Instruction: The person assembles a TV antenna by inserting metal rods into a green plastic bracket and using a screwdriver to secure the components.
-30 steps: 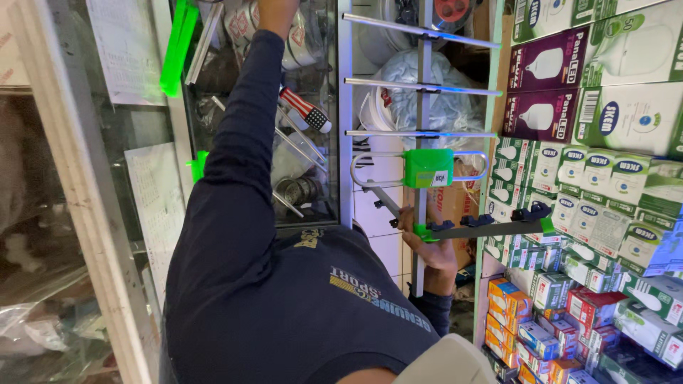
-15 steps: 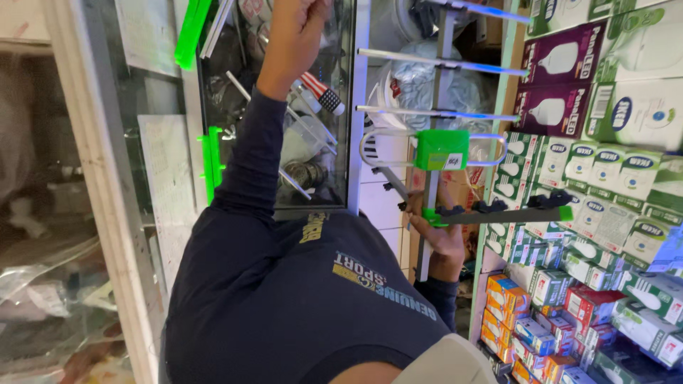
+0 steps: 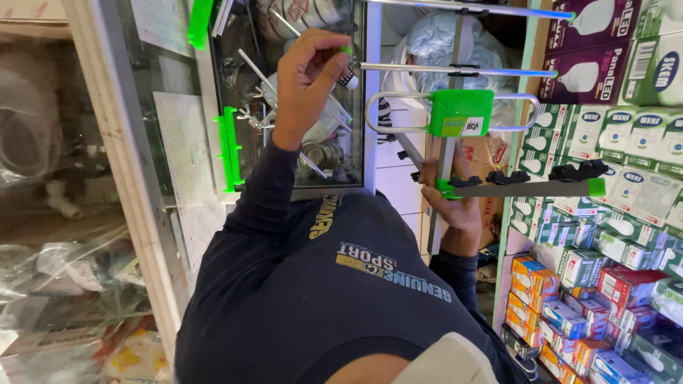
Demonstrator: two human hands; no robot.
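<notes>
Overhead, the left hand (image 3: pixel 309 78) pinches a small dark fitting (image 3: pixel 346 78) at its fingertips; at four o'clock, the right hand (image 3: pixel 455 206) grips the antenna (image 3: pixel 462 114) mast, crossbars running three to nine

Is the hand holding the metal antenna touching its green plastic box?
No, the right hand grips the antenna's bar, apart from the green box.

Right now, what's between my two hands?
In the head view, the glass cabinet's pale upright frame stands between your left hand, pinching a small part, and your right hand, gripping the antenna.
</notes>
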